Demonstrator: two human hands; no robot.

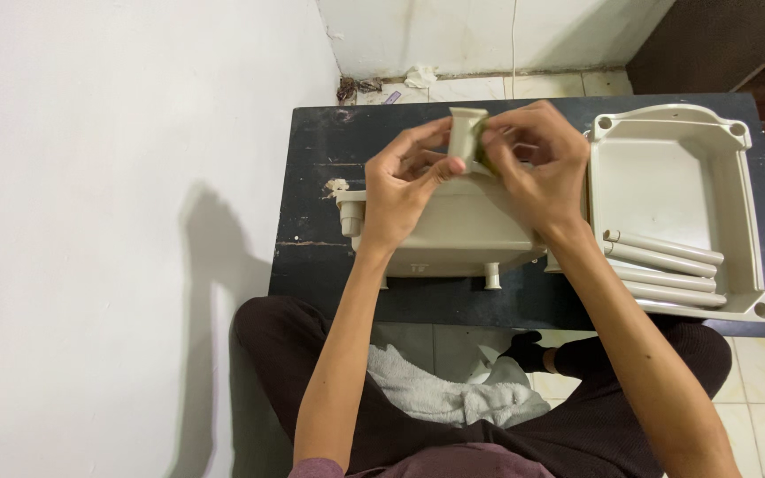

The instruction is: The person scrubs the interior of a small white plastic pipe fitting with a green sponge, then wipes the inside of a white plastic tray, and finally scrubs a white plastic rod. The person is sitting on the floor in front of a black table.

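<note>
White walls meet in a corner behind a small black, scuffed table point(312, 265) standing on pale floor tiles. Above it, the left hand point(400, 181) and the right hand point(537, 164) meet around a small beige plastic piece with a flat, flanged top point(467, 133), held upright between them. The left grip pinches its near side with thumb and fingertips; the right grip is closed on its other side, where something greenish shows against the fingers, too hidden to identify.

Directly beneath the hands lies a beige rectangular plastic tray turned upside down point(453, 235), short pegs projecting from its near edge and a socketed corner at its left. As far as can be judged, assembly is at an early stage: the held piece is not joined to anything.

To the right, just beside it, a second beige plastic tray point(657, 177) lies open side up, with round sockets at its corners and several loose beige plastic tubes point(666, 265) lying in it, unfitted. A crumpled white towel point(436, 389) rests on the person's lap.
</note>
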